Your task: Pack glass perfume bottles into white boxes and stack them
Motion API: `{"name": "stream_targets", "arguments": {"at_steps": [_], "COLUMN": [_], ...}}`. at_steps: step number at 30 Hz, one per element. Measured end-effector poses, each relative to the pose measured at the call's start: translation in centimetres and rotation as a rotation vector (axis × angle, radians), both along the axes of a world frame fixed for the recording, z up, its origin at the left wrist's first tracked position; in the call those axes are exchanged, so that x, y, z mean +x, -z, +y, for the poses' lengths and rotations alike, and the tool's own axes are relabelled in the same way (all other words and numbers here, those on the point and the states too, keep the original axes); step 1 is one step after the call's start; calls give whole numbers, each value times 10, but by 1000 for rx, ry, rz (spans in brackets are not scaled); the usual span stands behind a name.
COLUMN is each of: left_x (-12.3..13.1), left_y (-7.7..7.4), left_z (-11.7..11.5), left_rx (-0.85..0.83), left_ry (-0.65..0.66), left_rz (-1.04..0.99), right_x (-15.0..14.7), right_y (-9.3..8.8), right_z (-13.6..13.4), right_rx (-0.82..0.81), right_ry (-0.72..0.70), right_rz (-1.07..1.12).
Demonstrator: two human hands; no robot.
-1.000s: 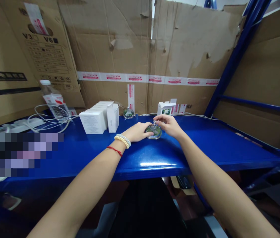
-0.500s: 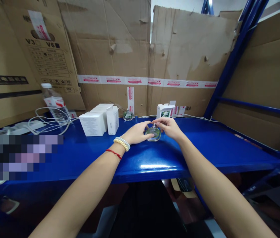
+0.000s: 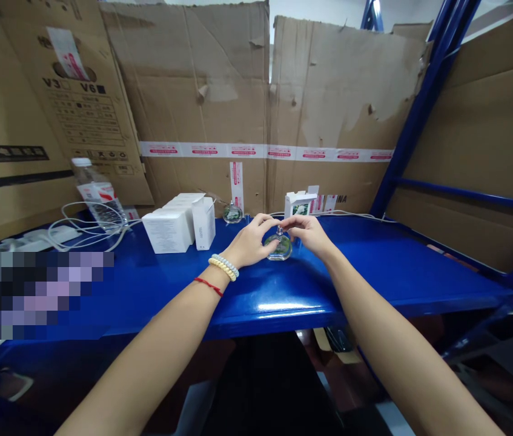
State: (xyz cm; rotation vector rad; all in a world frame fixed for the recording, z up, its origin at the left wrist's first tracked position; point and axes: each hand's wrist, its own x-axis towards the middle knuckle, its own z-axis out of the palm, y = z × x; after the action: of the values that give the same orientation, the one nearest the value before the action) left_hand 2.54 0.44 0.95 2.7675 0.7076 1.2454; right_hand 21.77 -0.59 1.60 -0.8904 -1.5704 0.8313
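A small round glass perfume bottle (image 3: 278, 247) with greenish liquid stands on the blue shelf (image 3: 374, 266), held between both hands. My left hand (image 3: 251, 241) curls round its left side, thumb and fingers on the glass. My right hand (image 3: 309, 233) grips its right side, fingertips pinched at the metal sprayer on top. A second round bottle (image 3: 232, 213) stands behind, near the cardboard wall. An open white carton (image 3: 300, 203) with a green picture stands just behind my right hand.
A row of white boxes (image 3: 178, 223) sits left of my hands. Further left lie a plastic water bottle (image 3: 97, 195), white cables (image 3: 92, 227) and a power strip (image 3: 56, 235). Cardboard sheets (image 3: 220, 103) wall the back. A blue rack post (image 3: 424, 103) rises at right.
Both hands have closed in round the bottle and lifted its top slightly; my left thumb and my right fingertips now meet at the sprayer. The view has tilted a little.
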Motion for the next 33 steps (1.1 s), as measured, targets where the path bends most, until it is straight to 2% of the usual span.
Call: {"name": "stream_targets", "arguments": {"at_steps": [11, 24, 33], "left_x": [0, -1, -1], "left_y": [2, -2, 0], "left_z": [4, 0, 6], "left_rx": [21, -58, -127], "left_ry": [-28, -22, 9], "left_rz": [24, 70, 100], "right_x": [1, -1, 0], "right_y": [0, 0, 3], "right_z": [0, -3, 0], "right_rx": [-36, -42, -12], "right_ry": [6, -42, -33], "right_rz": [49, 58, 24]}}
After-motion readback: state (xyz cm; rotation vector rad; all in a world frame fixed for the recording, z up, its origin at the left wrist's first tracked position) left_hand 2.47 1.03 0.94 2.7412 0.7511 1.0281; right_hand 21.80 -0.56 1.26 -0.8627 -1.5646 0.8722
